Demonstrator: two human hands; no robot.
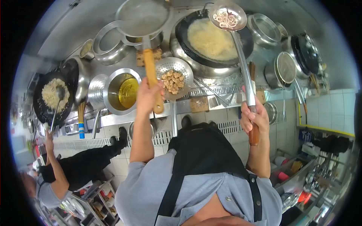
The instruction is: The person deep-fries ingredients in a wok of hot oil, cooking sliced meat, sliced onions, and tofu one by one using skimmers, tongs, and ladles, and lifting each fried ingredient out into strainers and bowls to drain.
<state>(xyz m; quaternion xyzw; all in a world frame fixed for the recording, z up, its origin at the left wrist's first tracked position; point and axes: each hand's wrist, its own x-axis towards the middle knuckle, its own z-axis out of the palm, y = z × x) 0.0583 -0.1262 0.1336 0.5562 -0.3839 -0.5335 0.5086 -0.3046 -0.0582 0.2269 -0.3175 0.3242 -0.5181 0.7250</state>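
Note:
My left hand (148,96) is wrapped round the wooden handle of a wide mesh strainer (143,18), held up over the back of the stove. In my right hand (253,116) is the brown grip of a long metal ladle (241,56). Pale, purplish-edged rings (227,19), possibly squid or onion, lie in its bowl. The bowl hangs by the far right rim of a large wok (245,37) with pale, bubbling liquid (211,39). Between my hands rests a perforated skimmer (163,67) bearing browned chunks (172,81), likely meat.
A steel pot of yellow oil (129,92) stands left of the skimmer. Further left, a co-worker's hand (49,139) holds a ladle in a wok of rice-like food (55,93). Steel pots with strainers (285,67) line the right side. A bamboo brush (81,116) leans at the front edge.

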